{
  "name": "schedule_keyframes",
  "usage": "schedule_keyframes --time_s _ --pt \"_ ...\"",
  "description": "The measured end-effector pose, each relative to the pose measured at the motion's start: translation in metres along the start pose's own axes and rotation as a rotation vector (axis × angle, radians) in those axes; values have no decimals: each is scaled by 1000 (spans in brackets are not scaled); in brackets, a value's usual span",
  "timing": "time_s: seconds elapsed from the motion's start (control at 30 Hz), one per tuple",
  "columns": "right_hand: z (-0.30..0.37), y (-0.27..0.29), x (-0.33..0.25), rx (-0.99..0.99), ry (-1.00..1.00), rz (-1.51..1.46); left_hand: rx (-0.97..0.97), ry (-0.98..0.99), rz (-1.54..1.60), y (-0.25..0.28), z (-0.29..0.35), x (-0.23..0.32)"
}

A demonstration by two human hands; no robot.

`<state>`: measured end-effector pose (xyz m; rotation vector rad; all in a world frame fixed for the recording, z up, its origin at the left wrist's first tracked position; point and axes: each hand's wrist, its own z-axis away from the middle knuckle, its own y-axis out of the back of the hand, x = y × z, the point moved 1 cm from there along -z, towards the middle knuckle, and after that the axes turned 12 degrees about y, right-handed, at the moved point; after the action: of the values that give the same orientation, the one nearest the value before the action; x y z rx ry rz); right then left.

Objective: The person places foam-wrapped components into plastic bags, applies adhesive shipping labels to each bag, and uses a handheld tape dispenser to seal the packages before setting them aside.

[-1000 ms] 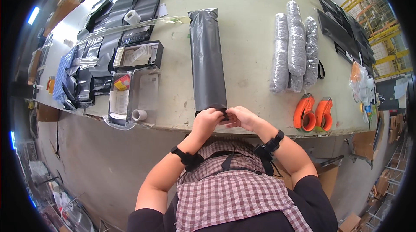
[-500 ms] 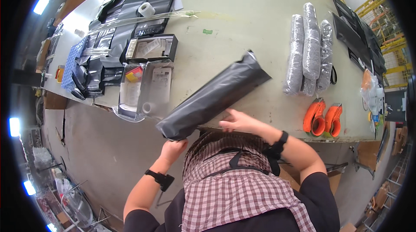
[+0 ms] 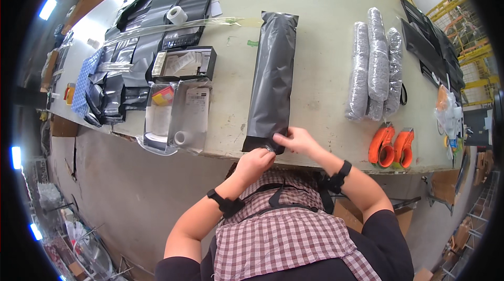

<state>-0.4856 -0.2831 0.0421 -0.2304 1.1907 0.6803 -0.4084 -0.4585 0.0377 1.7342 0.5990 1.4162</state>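
Best to level the near end of the long black plastic mailer (image 3: 274,79) evenly, with left hand (image 3: 255,164) clamped on its edge and right hand (image 3: 297,141) touching its corner, grip unclear, while leaving its length supported on the surface (image 3: 323,44).

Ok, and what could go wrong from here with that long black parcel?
The black parcel has its near end close to the front edge of the table, so a tug could perhaps drag it over. Its creased plastic might tear where the left hand and right hand work. The orange dispensers sit near that edge too and might get knocked.
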Motion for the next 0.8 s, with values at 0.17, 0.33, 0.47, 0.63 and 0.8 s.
schedule_keyframes --time_s 0.17,0.33,0.47,0.63,0.8 --pt "-1 -18 29 195 25 -5 -33 -67 104 12 -1 -12" --pt "8 -10 37 276 136 -37 -408 48 -80 45 102 -101" --pt "32 26 43 107 277 200 -852 552 -652 71 246 -207" --pt "31 34 33 428 778 842 -258 -11 -339 105 22 -48" --pt "2 4 21 176 1331 1188 17 -619 -396 56 -65 -60"
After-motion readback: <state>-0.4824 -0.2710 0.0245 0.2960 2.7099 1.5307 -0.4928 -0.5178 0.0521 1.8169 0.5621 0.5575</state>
